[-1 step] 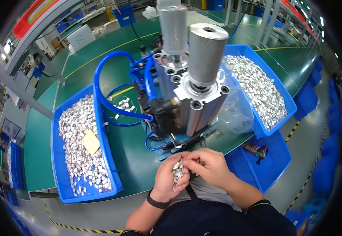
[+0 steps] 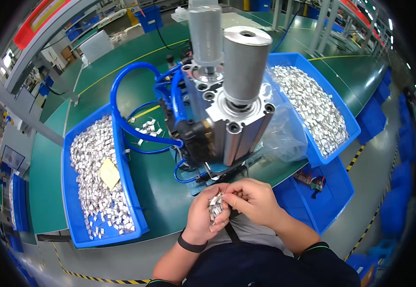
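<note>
A cluster of small white block-shaped parts with thin wire leads [image 2: 216, 206] lies in my left hand [image 2: 201, 217], whose fingers curl around it. Thumb and forefinger of my right hand [image 2: 253, 200] pinch together at the top of that cluster, against the left fingertips. Thin leads show at this pinch, but the fingers hide most of what it holds. Both hands are just in front of a pneumatic press [image 2: 239, 138] with two grey cylinders and blue air hoses.
A blue bin [image 2: 138, 210] of similar parts, with a yellow paper slip [image 2: 109, 174] on them, stands left. Another full blue bin [image 2: 352, 131] is at the right, beside a clear plastic bag [image 2: 284, 136]. Loose parts [image 2: 149, 128] lie behind the hoses on the green table [image 2: 162, 205].
The view has shifted very slightly, so the press sits a little further left. Both hands keep nearly the same pose and grip.
</note>
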Available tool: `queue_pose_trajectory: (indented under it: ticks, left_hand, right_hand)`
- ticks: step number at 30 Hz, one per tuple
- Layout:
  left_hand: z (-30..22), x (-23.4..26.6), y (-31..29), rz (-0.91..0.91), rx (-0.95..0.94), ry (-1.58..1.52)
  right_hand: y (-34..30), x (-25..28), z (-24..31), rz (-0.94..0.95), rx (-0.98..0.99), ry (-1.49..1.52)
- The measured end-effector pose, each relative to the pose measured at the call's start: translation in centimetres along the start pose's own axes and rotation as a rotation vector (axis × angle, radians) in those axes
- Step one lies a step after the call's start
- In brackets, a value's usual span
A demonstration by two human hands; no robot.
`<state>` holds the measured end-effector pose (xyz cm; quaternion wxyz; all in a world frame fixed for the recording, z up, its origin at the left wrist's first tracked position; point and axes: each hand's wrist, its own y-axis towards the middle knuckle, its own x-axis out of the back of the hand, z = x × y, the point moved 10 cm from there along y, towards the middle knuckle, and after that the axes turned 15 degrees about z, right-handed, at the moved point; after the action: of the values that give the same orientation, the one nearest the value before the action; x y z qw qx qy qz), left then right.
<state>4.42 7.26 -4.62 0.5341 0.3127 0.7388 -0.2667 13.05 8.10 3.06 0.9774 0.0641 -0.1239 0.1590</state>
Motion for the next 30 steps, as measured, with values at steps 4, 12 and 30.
queue_pose_trajectory:
  ticks: [4,12,30]
  left_hand:
    - [0.6,0.2,0.8,0.021,0.003,-0.033]
    - [1.3,0.1,1.3,0.032,-0.016,-0.146]
    - [-0.3,1.0,-0.3,-0.228,-0.056,0.234]
  right_hand:
    - [0.0,0.4,-1.2,0.011,-0.030,0.223]
    - [-1.3,2.0,-2.0,-0.070,0.015,0.531]
    - [-1.6,3.6,-2.7,-0.156,0.169,0.229]
